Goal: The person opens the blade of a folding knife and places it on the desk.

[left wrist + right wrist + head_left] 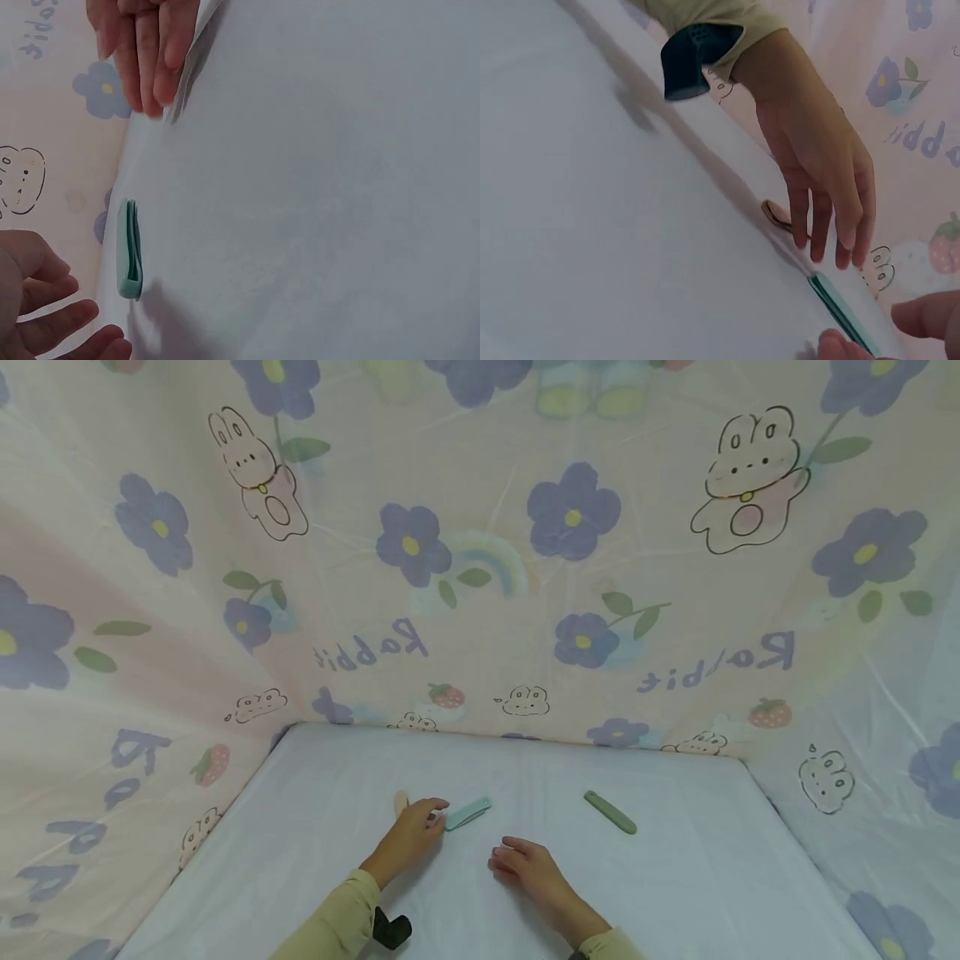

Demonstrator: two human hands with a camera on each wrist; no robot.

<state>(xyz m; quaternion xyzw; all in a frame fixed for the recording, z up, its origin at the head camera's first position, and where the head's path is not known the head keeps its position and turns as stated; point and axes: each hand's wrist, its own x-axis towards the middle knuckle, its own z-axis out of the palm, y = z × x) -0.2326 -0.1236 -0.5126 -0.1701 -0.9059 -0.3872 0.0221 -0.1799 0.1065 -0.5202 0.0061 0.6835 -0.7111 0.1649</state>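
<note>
My left hand [414, 825] hovers between two slim folded pieces with relaxed, slightly bent fingers and nothing between them. A teal slim folded piece [468, 814] lies just right of its fingertips; the left wrist view shows a long slot along its edge. Partly hidden behind the left hand is a beige slim piece [401, 800], its slotted end [774, 214] showing in the right wrist view. My right hand [531, 870], fingers loosely bent, is held in front of the teal piece and holds nothing. Farther right lies a green slim piece [611, 812] with a small hole at one end.
A white sheet [675, 877] covers the table. Fabric walls [487, 610] printed with flowers and rabbits stand at the back and both sides. A dark wrist-worn device [392, 929] sticks out from the left sleeve.
</note>
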